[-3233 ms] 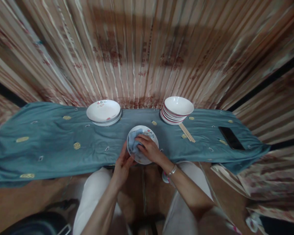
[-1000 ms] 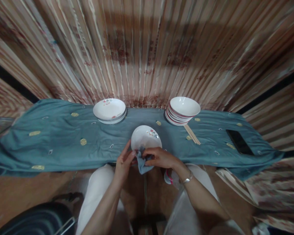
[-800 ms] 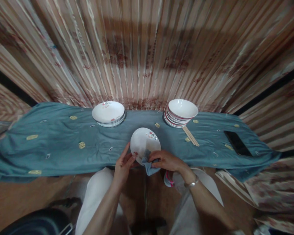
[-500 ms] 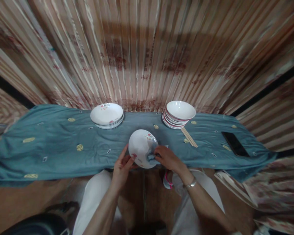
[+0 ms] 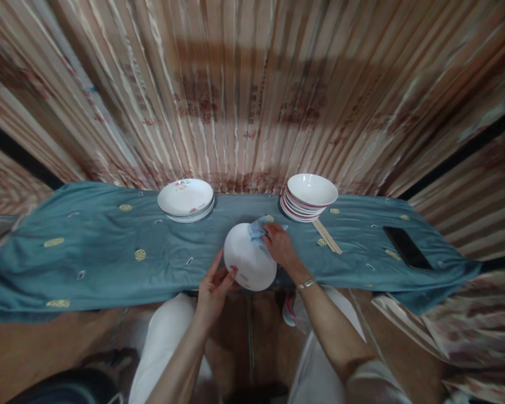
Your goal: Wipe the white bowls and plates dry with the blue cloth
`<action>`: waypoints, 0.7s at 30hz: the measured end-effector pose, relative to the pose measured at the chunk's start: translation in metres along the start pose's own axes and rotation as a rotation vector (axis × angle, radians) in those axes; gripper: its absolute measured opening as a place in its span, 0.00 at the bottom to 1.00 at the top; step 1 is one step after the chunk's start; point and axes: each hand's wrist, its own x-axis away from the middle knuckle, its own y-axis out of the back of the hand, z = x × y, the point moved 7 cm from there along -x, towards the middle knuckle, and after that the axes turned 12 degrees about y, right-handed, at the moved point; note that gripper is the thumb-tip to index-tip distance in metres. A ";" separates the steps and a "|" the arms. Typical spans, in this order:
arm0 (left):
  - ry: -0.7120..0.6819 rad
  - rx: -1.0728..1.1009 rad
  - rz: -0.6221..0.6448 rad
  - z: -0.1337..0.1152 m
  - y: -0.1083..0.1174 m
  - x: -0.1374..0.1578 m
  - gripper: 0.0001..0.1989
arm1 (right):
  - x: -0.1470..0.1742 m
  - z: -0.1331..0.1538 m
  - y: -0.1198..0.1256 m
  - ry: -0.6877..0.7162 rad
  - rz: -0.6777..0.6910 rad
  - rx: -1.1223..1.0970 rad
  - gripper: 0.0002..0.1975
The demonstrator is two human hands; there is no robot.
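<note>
A white plate [image 5: 249, 259] with a small red flower print is held tilted over the front edge of the cloth-covered table. My left hand [image 5: 214, 289] grips its left rim, thumb on the face and fingers behind. Closed around a light blue cloth [image 5: 258, 227], my right hand [image 5: 280, 244] presses it on the plate's upper right rim. Behind the plate, to the left, stands a stack of white floral plates [image 5: 186, 197]. Back right is a stack of white bowls [image 5: 310, 192] with red bands.
A bundle of wooden chopsticks [image 5: 327, 236] lies in front of the bowls. Farther right rests a black phone [image 5: 407, 247]. The table wears a wrinkled teal cloth [image 5: 105, 252]; a pleated curtain [image 5: 235, 123] hangs close behind it.
My right hand has moved the blue cloth from the plate's lower right up to its upper right rim. The left hand keeps its hold on the plate.
</note>
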 end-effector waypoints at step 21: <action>-0.010 0.029 0.000 0.005 0.003 -0.002 0.47 | -0.012 0.098 -0.014 0.276 -0.056 -0.358 0.19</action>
